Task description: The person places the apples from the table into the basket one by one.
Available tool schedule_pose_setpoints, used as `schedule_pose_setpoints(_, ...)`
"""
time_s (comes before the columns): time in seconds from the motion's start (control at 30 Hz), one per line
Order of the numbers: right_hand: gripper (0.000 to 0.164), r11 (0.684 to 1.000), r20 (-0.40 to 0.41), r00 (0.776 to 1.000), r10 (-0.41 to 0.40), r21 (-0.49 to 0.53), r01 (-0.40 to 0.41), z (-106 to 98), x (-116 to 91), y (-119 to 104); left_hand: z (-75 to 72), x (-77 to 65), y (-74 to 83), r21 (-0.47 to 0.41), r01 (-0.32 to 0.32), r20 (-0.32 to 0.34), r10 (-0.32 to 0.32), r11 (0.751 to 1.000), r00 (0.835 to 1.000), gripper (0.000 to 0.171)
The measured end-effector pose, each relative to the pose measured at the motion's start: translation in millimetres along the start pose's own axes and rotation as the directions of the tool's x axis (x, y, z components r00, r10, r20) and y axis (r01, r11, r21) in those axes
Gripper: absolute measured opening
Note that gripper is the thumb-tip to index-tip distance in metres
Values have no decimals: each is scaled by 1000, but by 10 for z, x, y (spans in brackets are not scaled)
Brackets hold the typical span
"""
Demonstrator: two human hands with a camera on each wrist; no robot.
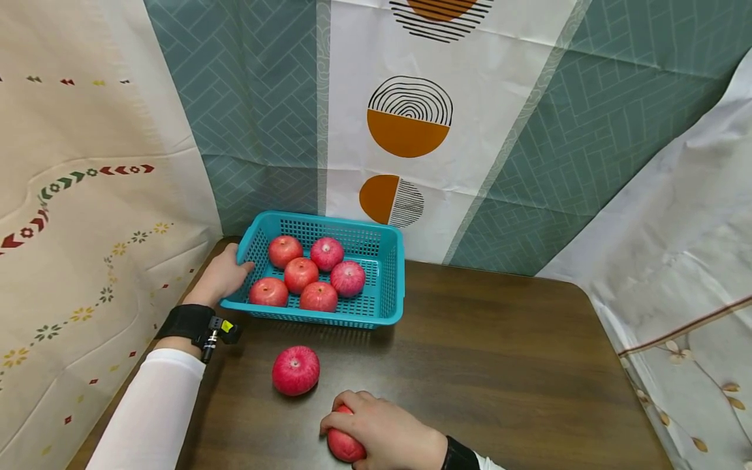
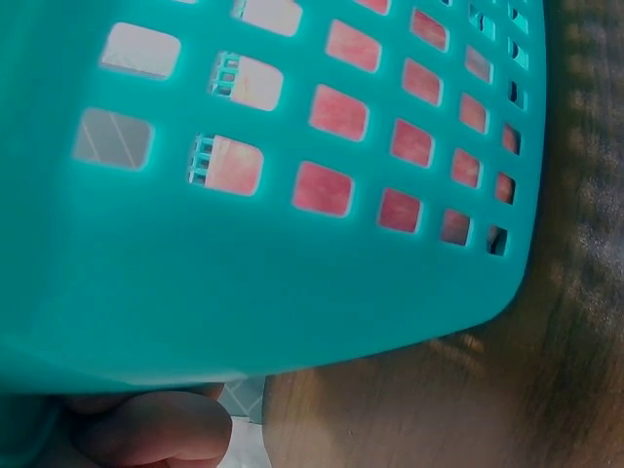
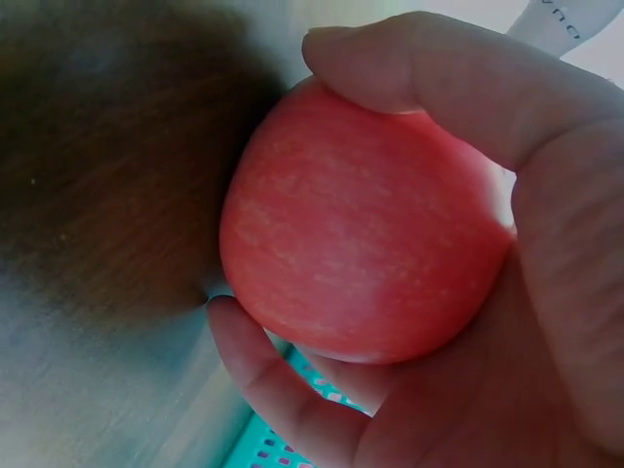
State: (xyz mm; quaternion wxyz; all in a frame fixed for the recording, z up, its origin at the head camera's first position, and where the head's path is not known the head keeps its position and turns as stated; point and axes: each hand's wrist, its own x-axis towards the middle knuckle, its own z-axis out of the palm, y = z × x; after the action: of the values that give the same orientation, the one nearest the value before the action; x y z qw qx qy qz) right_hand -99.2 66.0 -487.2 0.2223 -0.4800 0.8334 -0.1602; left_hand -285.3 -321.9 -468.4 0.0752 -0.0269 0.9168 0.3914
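Note:
My left hand (image 1: 224,275) grips the left rim of a teal plastic basket (image 1: 390,281), thumb over the edge. Several red apples (image 1: 301,275) lie in the basket, mostly towards its left and middle. In the left wrist view the basket's slotted wall (image 2: 292,283) fills most of the picture, with curled fingers (image 2: 161,429) under its rim. My right hand (image 1: 390,431) holds a red apple (image 3: 366,229) at the front of the table, thumb on one side and fingers curled round the other. Between that hand and the basket sits another deep-red apple (image 1: 296,371).
The brown wooden table (image 1: 505,352) stretches off to the right. A patterned teal and white cloth (image 1: 282,98) hangs behind it. Cream cloth (image 1: 76,228) hangs along the left side, and white cloth (image 1: 681,261) along the right.

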Motion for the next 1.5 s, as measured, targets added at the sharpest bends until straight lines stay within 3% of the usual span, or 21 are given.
schedule_pose_setpoints(0.57, 64, 1000, -5, 1000, -3, -5, 3, -2, 17, 1, -6, -13, 6, -4, 0, -2, 0, 1000, 1000, 60)
schedule_pose_setpoints(0.73, 63, 1000, -41, 999, -8, 9, 8, -7, 9, 9, -3, -13, -4, 15, -3, -2, 3, 1000, 1000, 61)
schedule_pose_setpoints(1.07, 67, 1000, -179, 984, 8, -10, -10, -253, -8, 22, -5, -12, -3, 10, -2, -1, 2, 1000, 1000, 61)
schedule_pose_setpoints(1.3, 66, 994, -223, 972, 72, 102, -50, -450, -12, 84, 2, -21, 3, 7, 0, 3, 0, 1000, 1000, 61)
schedule_pose_setpoints(1.5, 65, 990, -318, 944, 83, 136, -41, -681, -20, 144, -4, -23, -1, 12, -7, -4, 7, 1000, 1000, 60)
